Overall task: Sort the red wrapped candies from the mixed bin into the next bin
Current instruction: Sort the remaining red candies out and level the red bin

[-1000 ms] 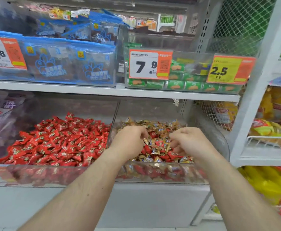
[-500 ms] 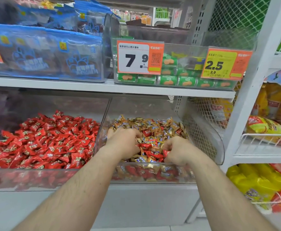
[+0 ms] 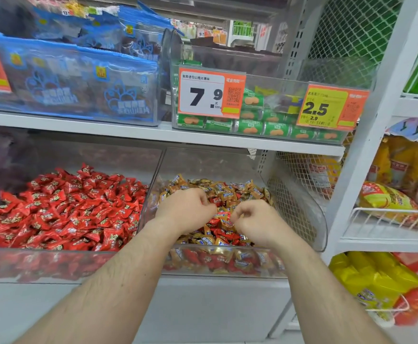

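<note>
Many red wrapped candies point(image 3: 224, 223) are left in the mixed bin point(image 3: 299, 219), lying among gold-wrapped candies point(image 3: 227, 188) in the middle and along its clear front wall, so by my judgement the sorting is well short of finished. The next bin point(image 3: 61, 259), just to the left and sharing a clear divider, is already heaped with red candies point(image 3: 69, 207).

Both forearms reach over the mixed bin's front wall. The left hand point(image 3: 186, 211) is curled knuckles-up on the pile, fingers bent under; whether it grips anything I cannot tell. The right hand point(image 3: 256, 220), close beside it, has fingers curled and drawn together at the red cluster, seemingly pinching a wrapper, though no candy shows clearly in its grip.
</note>
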### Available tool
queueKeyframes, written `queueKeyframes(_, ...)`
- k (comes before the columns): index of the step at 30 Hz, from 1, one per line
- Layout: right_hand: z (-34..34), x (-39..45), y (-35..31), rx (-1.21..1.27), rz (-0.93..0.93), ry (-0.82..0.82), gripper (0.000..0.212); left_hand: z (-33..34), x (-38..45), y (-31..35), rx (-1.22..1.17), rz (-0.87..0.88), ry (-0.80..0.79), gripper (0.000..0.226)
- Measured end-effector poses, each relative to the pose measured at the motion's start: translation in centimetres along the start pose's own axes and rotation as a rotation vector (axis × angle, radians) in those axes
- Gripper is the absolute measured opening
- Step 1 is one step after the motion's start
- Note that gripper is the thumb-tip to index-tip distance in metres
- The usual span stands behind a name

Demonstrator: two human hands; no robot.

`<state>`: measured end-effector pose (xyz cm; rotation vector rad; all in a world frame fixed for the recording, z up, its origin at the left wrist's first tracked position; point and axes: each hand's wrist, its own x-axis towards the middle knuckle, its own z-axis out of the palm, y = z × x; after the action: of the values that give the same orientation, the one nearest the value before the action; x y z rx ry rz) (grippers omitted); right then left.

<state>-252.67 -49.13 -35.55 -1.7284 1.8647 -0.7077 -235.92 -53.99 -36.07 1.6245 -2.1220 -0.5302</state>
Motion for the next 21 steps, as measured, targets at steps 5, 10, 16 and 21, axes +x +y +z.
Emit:
queueKeyframes(5,0.8,0.8,0.2,-0.206,0.052,-0.248,0.047,2.2,0.9,0.5,0.228,-0.001,-0.079,0.021)
queueKeyframes(10,0.5,1.0,0.9,-0.191,0.079,-0.221,0.019,2.9,1.6,0.5,0.254,-0.011,-0.072,0.014)
queueKeyframes(16,-3.5,0.6,1.6,0.232,0.13,0.133,0.012,0.9,1.7,0.5,-0.162,-0.04,-0.078,0.031)
queueKeyframes(21,-3.5,1.1,2.7,0.178,0.201,0.24,0.02,0.9,1.6,0.8,-0.268,0.034,-0.135,0.007)
